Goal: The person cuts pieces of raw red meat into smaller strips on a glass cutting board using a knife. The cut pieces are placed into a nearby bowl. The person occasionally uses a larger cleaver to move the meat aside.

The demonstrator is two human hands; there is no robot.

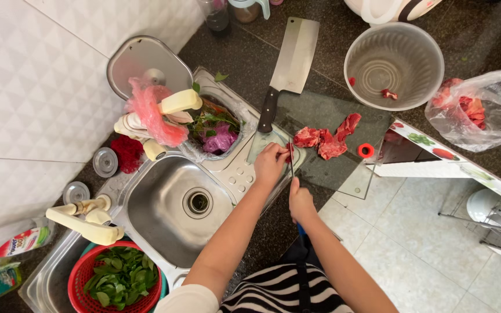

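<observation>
So from where I'm standing, the person is at the counter edge working on a glass cutting board [343, 168] that sits partly over the corner of the sink [163, 191]. The left hand [269, 165] is curled down, fingertips pinched together on a small bit of meat [289, 149] right at the near corner of the board. Can't really make out the piece itself, it's mostly hidden under the fingers. The right hand [300, 202] is wrapped shut around the handle of a thin knife [291, 162], blade pointing away from the body and running up right beside the left fingertips, touching or nearly touching what they hold.

The rest of the raw red meat [327, 139] lies in a few chunks just beyond, in the middle of the board, apart from both hands. A big cleaver [288, 64] rests further back, its dark handle pointing toward the board, nobody touching it. There's a small red round cap thing [366, 150] on the board's right side.

To the right back there's a translucent plastic bucket [394, 64] with a couple of meat scraps in it, and a clear plastic bag [476, 110] with more red meat next to it. On the left, a sink-side bin [215, 130] full of veggie scraps, and down low a red colander [117, 284] of green leaves.
</observation>
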